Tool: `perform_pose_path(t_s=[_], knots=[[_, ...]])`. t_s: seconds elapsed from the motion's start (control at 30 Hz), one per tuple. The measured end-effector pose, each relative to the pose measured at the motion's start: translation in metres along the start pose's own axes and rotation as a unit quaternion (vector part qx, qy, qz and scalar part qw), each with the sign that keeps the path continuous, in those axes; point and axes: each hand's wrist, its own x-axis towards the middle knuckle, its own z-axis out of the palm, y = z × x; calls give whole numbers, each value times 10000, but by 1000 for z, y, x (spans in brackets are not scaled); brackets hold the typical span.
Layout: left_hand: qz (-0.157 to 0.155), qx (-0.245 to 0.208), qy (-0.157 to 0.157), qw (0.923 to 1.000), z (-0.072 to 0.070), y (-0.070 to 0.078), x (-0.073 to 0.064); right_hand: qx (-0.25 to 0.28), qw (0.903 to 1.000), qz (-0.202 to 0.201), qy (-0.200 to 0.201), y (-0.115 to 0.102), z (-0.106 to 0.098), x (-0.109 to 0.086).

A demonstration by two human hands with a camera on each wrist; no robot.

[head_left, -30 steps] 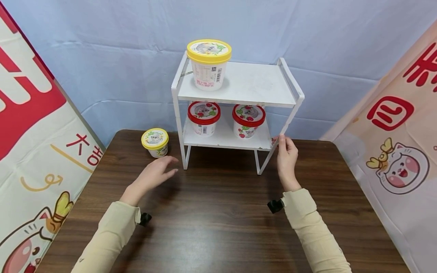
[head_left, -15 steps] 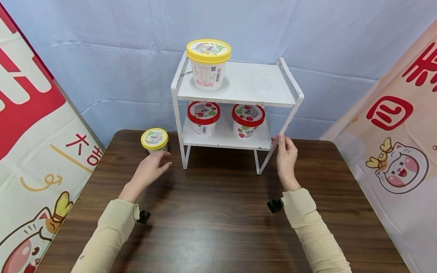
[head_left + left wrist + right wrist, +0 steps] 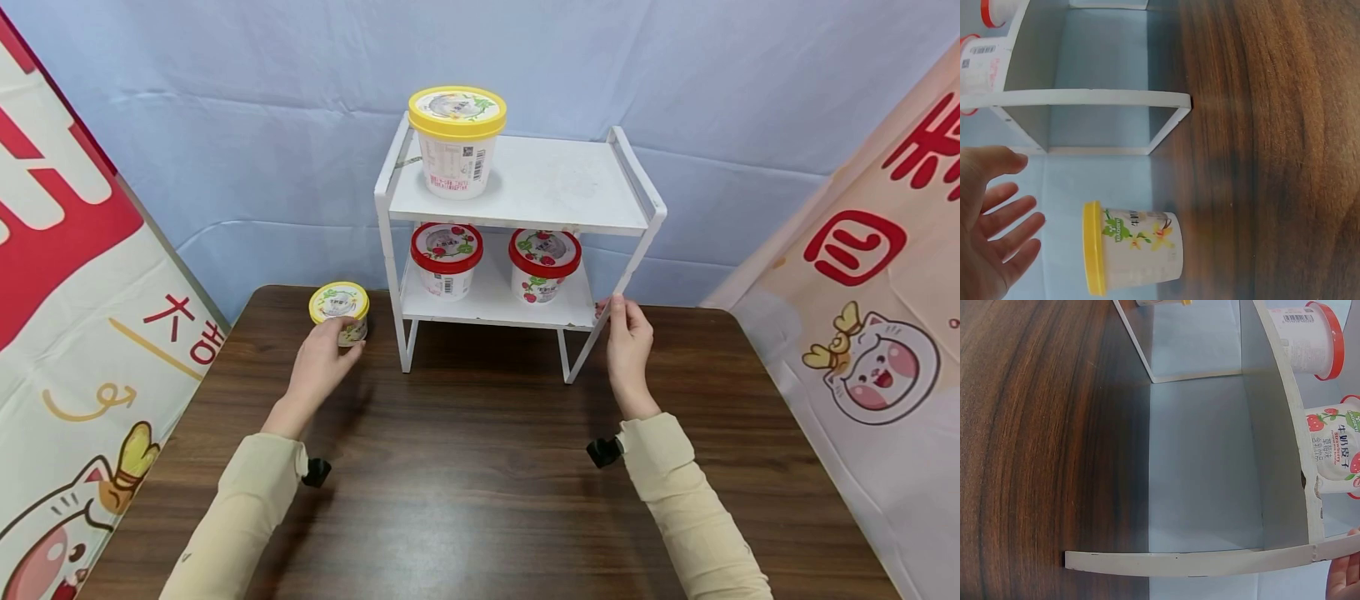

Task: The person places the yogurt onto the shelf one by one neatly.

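Observation:
My left hand [image 3: 322, 362] reaches towards a small yellow-lidded ice cream tub [image 3: 341, 302] on the table, left of the rack. In the left wrist view that hand's fingers [image 3: 1019, 215] are spread and loosely bent, with a gap between them and the tub's yellow lid [image 3: 1093, 249]. My right hand [image 3: 630, 346] holds the right front post of the white two-tier rack [image 3: 566, 187] at lower shelf height; some of its fingers are hidden behind the post. In the right wrist view only a bit of this hand [image 3: 1342, 572] shows at the edge.
A larger yellow-lidded tub [image 3: 459, 146] stands on the top shelf's left. Two red-lidded tubs, a left one [image 3: 447, 262] and a right one [image 3: 545, 267], sit on the lower shelf. Dark wooden table [image 3: 465, 467] lies beneath; a pale blue cloth [image 3: 285, 150] hangs behind.
My left hand has moved left and slightly up, from beside the rack's left leg to the small yellow-lidded tub. The right hand keeps its hold on the post.

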Motion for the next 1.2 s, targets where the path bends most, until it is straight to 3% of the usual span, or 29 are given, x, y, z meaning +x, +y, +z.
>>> perform_pose_path(t_s=[0.23,0.57,0.83,1.2], knots=[[-235,-152,399,9988,1,-4,5,33,9999,147,-76,-4,0,0],[-639,-668,982,9909,4,-11,12,-149,9997,171,-118,-33,2,-9],[-847,-982,1216,9841,6,-15,15,-54,9999,118,-34,-2,0,0],[-1414,-1447,1356,9699,9,-27,21,-32,9999,95,-11,-1,0,0]])
